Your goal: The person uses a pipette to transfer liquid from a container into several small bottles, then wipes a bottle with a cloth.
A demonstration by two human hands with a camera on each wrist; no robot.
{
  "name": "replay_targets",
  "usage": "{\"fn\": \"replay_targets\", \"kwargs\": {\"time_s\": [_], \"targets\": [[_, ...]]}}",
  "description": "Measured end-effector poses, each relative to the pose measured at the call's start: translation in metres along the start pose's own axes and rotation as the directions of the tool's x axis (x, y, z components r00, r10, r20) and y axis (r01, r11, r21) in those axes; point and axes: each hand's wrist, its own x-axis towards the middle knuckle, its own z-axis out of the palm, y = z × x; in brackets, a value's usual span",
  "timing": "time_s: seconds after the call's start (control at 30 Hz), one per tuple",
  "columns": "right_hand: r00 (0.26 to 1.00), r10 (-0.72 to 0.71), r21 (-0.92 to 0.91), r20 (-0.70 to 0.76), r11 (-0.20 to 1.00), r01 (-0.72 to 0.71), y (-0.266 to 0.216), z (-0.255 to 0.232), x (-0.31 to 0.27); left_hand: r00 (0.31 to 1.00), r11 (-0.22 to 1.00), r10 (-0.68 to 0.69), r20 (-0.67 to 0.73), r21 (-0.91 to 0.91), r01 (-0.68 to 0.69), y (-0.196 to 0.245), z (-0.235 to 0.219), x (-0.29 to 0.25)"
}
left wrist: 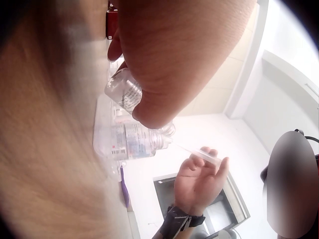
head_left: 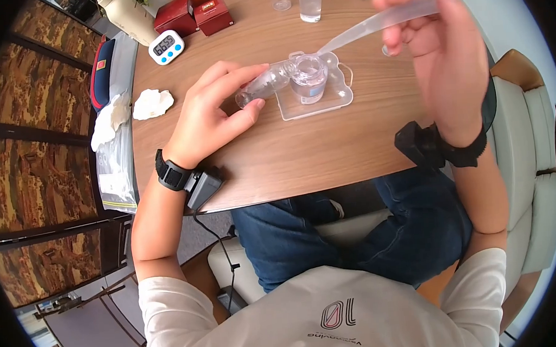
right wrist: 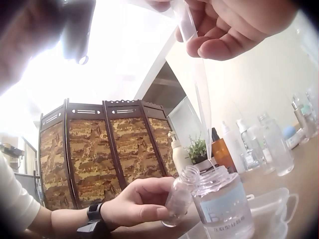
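Note:
My left hand [head_left: 207,114] grips a small clear bottle [head_left: 266,85] between thumb and fingers. The bottle is uncapped and leans, its neck beside the mouth of a wider clear labelled bottle [right wrist: 224,209], which stands upright with clear liquid inside. Under both lies a shallow clear plastic tray [head_left: 342,101]. Higher up on the right, my right hand [head_left: 452,55] holds a translucent plastic pipette [head_left: 371,29] near its upper end. It slants down, and in the right wrist view its narrow tip is right at the wide bottle's open mouth.
To the left are a white digital timer [head_left: 166,48] and a crumpled tissue [head_left: 153,104]. Dark red boxes [head_left: 213,15] and a cream pump bottle [head_left: 127,17] stand at the back left. A clear bottle [head_left: 310,3] stands behind the tray, with several others along the back.

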Motion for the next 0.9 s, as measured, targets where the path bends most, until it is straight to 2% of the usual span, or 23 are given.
{"fn": "replay_targets", "kwargs": {"time_s": [0.03, 0.1, 0.13, 0.2, 0.3, 0.4, 0.53, 0.6, 0.63, 0.7, 0.73, 0.8, 0.83, 0.9], "targets": [[1.000, 0.001, -0.001, -0.001, 1.000, -0.001, -0.003, 0.003, -0.001, 1.000, 1.000, 0.001, 0.001, -0.001, -0.001, 0.000, 0.001, 0.000], [0.995, 0.034, 0.177, -0.096, 0.984, -0.017, -0.012, 0.012, -0.002, 0.999, 0.999, 0.043, -0.006, 0.024, -0.043, -0.002, 0.001, 0.001], [0.994, 0.034, 0.176, -0.099, 0.984, -0.016, -0.009, 0.012, -0.003, 0.999, 0.999, 0.046, -0.003, 0.024, -0.046, -0.003, 0.002, 0.001], [0.998, 0.064, 0.252, 0.003, 0.966, -0.063, -0.001, 0.014, -0.004, 0.998, 0.997, 0.057, -0.017, 0.057, -0.056, -0.004, 0.001, 0.001], [0.994, 0.082, 0.273, 0.078, 0.957, -0.100, 0.002, 0.014, -0.006, 0.999, 0.999, 0.039, -0.018, 0.034, -0.039, -0.003, 0.001, 0.000], [0.990, 0.120, 0.255, 0.069, 0.958, -0.133, -0.002, 0.013, -0.006, 0.999, 0.999, 0.033, -0.021, 0.032, -0.033, -0.003, 0.002, 0.000], [0.994, 0.093, 0.271, 0.057, 0.957, -0.106, 0.001, 0.013, -0.005, 0.999, 0.998, 0.046, -0.023, 0.049, -0.045, -0.002, 0.001, 0.001], [1.000, -0.012, 0.185, -0.003, 0.983, 0.012, 0.006, 0.013, -0.005, 0.999, 0.998, 0.044, -0.023, 0.046, -0.043, -0.003, 0.001, 0.000], [1.000, -0.010, 0.187, 0.001, 0.982, 0.010, 0.006, 0.011, -0.004, 0.999, 0.998, 0.040, -0.025, 0.046, -0.039, -0.003, 0.001, 0.000], [0.991, 0.133, 0.230, -0.007, 0.965, -0.128, 0.003, 0.007, -0.002, 0.999, 0.999, 0.039, -0.027, 0.034, -0.038, -0.003, 0.001, 0.000], [0.991, 0.133, 0.230, -0.009, 0.965, -0.128, 0.007, 0.009, -0.003, 0.999, 0.999, 0.040, -0.025, 0.034, -0.039, -0.003, 0.001, 0.000], [0.955, 0.226, -0.002, 0.194, 0.973, -0.230, 0.022, 0.016, -0.008, 0.998, 0.997, 0.054, -0.041, 0.050, -0.052, -0.002, 0.001, 0.001], [0.956, 0.225, -0.004, 0.187, 0.974, -0.228, 0.027, 0.018, -0.010, 0.997, 0.997, 0.060, -0.038, 0.049, -0.058, -0.001, 0.001, 0.002], [0.906, 0.312, -0.082, 0.287, 0.950, -0.301, 0.032, 0.025, -0.012, 1.000, 0.999, 0.022, -0.018, 0.040, -0.022, 0.000, -0.001, 0.001]]}}
